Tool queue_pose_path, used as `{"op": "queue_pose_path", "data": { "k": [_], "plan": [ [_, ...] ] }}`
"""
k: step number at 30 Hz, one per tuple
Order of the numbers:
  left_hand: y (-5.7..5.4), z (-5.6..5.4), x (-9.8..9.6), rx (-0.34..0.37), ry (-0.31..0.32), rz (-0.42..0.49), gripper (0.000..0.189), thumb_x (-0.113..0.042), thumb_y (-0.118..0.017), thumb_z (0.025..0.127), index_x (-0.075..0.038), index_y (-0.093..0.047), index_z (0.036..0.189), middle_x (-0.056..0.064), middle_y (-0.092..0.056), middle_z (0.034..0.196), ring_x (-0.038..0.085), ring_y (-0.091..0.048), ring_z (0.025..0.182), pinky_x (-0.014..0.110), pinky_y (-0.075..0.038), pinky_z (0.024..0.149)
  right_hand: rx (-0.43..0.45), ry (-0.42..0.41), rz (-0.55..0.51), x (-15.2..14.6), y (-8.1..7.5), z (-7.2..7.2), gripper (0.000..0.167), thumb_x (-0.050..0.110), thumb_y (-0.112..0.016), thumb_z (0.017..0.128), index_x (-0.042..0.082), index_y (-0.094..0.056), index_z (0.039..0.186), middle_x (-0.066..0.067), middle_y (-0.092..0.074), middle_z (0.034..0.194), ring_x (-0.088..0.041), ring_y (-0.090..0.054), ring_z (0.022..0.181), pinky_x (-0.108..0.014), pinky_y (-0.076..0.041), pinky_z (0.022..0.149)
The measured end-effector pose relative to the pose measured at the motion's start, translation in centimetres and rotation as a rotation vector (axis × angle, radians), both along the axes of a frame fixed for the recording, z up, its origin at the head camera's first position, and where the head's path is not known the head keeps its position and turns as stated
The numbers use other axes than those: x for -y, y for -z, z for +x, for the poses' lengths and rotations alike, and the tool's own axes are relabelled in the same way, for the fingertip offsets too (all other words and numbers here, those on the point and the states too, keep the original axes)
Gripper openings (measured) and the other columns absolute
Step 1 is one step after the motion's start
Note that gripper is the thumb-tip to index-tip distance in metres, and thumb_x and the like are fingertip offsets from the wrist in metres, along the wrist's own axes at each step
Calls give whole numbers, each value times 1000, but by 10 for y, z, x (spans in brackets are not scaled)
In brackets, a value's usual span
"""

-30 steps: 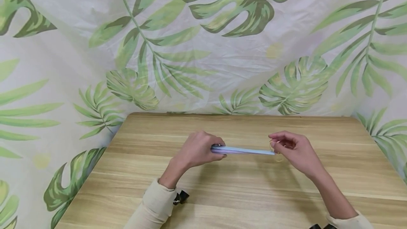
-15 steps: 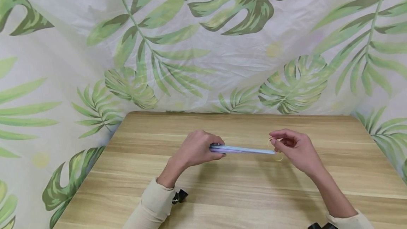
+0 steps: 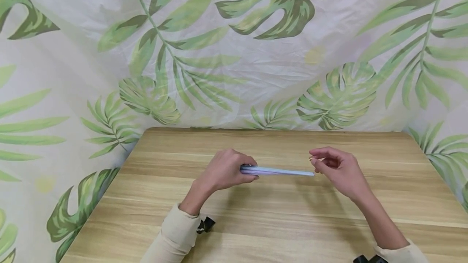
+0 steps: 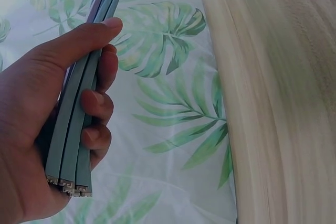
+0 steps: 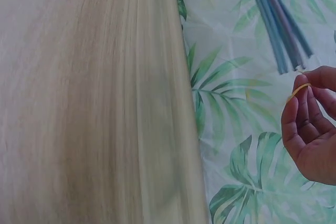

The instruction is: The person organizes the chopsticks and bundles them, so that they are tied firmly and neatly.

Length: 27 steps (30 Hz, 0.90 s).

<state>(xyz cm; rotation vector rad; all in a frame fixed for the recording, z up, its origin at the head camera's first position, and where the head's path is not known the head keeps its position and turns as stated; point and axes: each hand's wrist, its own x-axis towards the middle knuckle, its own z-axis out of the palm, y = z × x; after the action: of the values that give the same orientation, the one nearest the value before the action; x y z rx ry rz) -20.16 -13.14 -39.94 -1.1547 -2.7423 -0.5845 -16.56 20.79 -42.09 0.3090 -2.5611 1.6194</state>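
My left hand (image 3: 227, 170) grips a bundle of long, thin, flat-sided sticks (image 3: 279, 171), pale blue and light purple, above the table. In the left wrist view the thumb and fingers wrap round the sticks (image 4: 77, 119), whose near ends stick out unevenly below the hand. At the far end of the bundle, my right hand (image 3: 338, 170) pinches a thin yellow rubber band (image 5: 299, 91) between thumb and fingertips. The right wrist view has this end of the sticks (image 5: 278, 24) slightly fanned, just above the fingertips. Whether the band touches the sticks I cannot tell.
A wood-grain table (image 3: 256, 222) lies under both hands. Behind it hangs a pale cloth (image 3: 263, 68) printed with green leaves. A black camera mount (image 3: 206, 225) sits at the left wrist, another (image 3: 369, 259) at the right.
The yellow band, seen as a wide loop hanging by the right fingers half a second ago, now shows only as a small piece at the fingertips. Both hands stay nearly in place.
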Motion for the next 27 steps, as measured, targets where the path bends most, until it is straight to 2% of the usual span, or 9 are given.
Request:
{"op": "queue_pose_path", "data": {
  "k": [7,17,23,27],
  "plan": [
    [0,-1,0,-17,-31,-7,15,-31,-90,87,-20,-83,95,-12,-73,78,-2,-49,61,19,-44,59,-2,-16,3,4,-6,6,22,17,-73,103,9,-77,123,-3,-80,109,-12,-75,83,-25,-60,74],
    [1,-2,3,-31,-66,-11,14,-30,-89,89,-21,-83,97,-12,-73,78,0,-49,60,20,-42,56,-65,10,60,10,-12,13,17,18,-75,102,13,-79,118,-6,-81,109,-6,-74,88,-20,-58,77],
    [1,-2,5,-52,-96,-10,15,-32,-89,89,-21,-84,98,-13,-73,78,0,-50,60,21,-44,57,-70,-35,16,15,-13,16,19,15,-76,101,10,-78,119,2,-80,101,-7,-75,84,-22,-60,74],
    [0,-2,6,-65,-95,10,14,-31,-89,89,-22,-83,97,-13,-73,77,0,-50,59,21,-44,58,-66,-52,-2,15,-12,17,19,14,-76,101,7,-77,119,8,-79,98,-8,-76,84,-23,-60,74]
  ]
}}
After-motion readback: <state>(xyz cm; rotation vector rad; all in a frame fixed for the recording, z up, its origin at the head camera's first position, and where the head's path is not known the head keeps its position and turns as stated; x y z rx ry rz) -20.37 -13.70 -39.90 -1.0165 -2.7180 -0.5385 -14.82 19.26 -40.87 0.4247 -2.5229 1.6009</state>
